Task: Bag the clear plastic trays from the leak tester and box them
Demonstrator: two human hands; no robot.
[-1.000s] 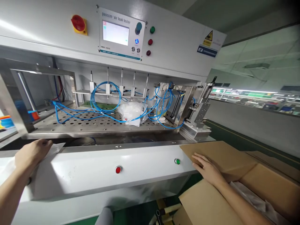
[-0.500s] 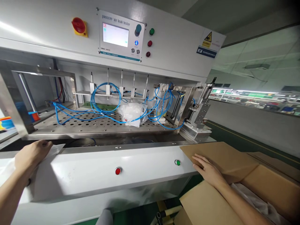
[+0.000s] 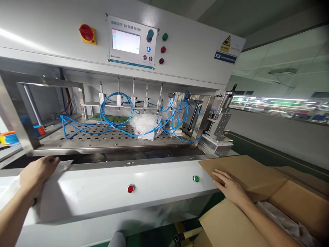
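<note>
At the left, my left hand (image 3: 39, 173) is closed over the machine's front edge, gripping a whitish, translucent plastic bag (image 3: 63, 168). The bag spills out on both sides of the fist, and what it contains, if anything, cannot be made out. On the right, my right hand (image 3: 228, 187) lies with stretched fingers on a raised flap of an open cardboard box (image 3: 249, 171). Crumpled translucent plastic (image 3: 285, 219) shows inside the box, under my right forearm.
An air leak tester (image 3: 131, 44) stands in front, with a red button (image 3: 130, 188) and a green button (image 3: 196, 178) on its front panel. Blue hoses (image 3: 117, 109) and a clear bag with white contents (image 3: 146, 125) lie on its perforated metal shelf (image 3: 84, 137).
The camera view has shifted slightly. Both hands keep almost the same places, the left on the plastic bag and the right on the box flap.
</note>
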